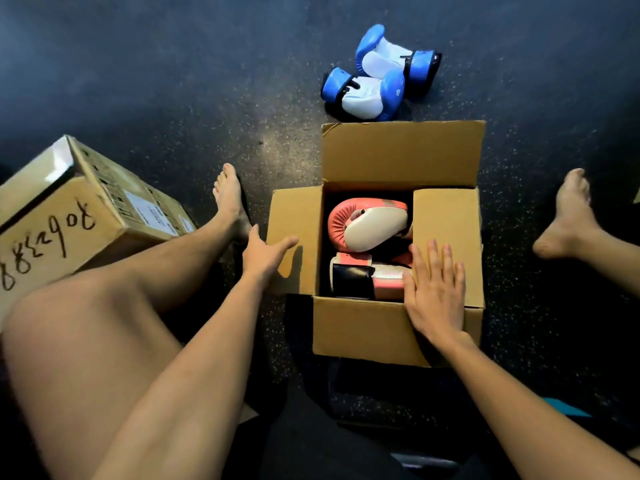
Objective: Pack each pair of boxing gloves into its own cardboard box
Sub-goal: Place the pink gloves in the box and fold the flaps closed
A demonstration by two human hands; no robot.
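An open cardboard box (367, 330) stands on the floor between my legs. Inside lie two pink and white boxing gloves (369, 225), one above the other. My left hand (265, 252) reaches to the box's left flap, fingers apart, thumb at the flap's edge. My right hand (434, 292) lies flat on the right flap, which is folded partly over the opening. The far flap stands upright. A blue and white pair of gloves (379, 72) lies on the floor beyond the box.
A second cardboard box (69, 216) with handwritten numbers and labels sits at the left, beside my left leg. My bare feet rest on the dark speckled floor (173, 98) on either side of the open box.
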